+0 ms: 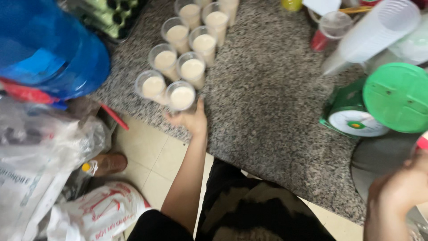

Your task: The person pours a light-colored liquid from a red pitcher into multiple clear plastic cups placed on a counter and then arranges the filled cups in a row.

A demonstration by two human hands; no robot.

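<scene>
Left hand (191, 119) wrapped around nearest cup (182, 97) of milky drink, two rows of filled cups (192, 42) on speckled counter (267, 89), right hand (399, 189) raised near green lid (397, 97).

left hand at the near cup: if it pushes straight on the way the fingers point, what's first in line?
The left hand already grips the nearest filled cup at the granite counter edge. Straight on, up the picture, that cup would probably meet the next filled cup in the double row first. The gap between them is hard to judge.

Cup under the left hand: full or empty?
Full. The cup in the left hand shows creamy liquid close to its rim, like the other cups.
</scene>
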